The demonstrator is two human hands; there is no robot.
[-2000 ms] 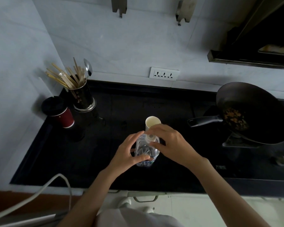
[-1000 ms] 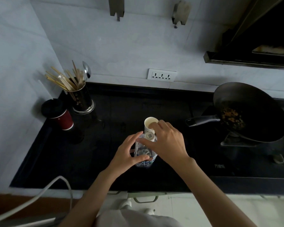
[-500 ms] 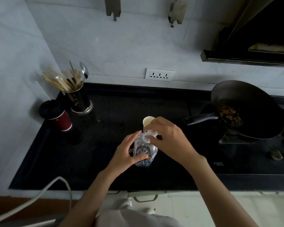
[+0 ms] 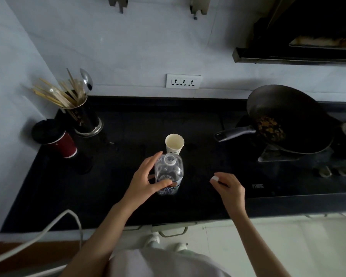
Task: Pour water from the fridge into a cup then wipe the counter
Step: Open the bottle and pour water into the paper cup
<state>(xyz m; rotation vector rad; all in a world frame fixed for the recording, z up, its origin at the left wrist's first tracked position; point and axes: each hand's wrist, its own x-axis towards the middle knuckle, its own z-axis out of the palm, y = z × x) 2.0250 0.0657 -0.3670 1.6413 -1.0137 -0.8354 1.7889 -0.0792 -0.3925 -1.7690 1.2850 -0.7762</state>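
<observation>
A dark kitchen counter (image 4: pixel 112 188) by a white wall, with a bottle being opened.

The left hand (image 4: pixel 143 181) curls round the water bottle (image 4: pixel 169 174), which stands up just in front of the empty paper cup (image 4: pixel 174 143). The right hand (image 4: pixel 229 188) pinches the small white cap (image 4: pixel 215 178) in its fingertips, off to the side. A moment ago that hand was on top of the bottle, twisting; now the cap is off and the top is open. Pouring comes next, I think, then wiping. No cloth shows.
</observation>
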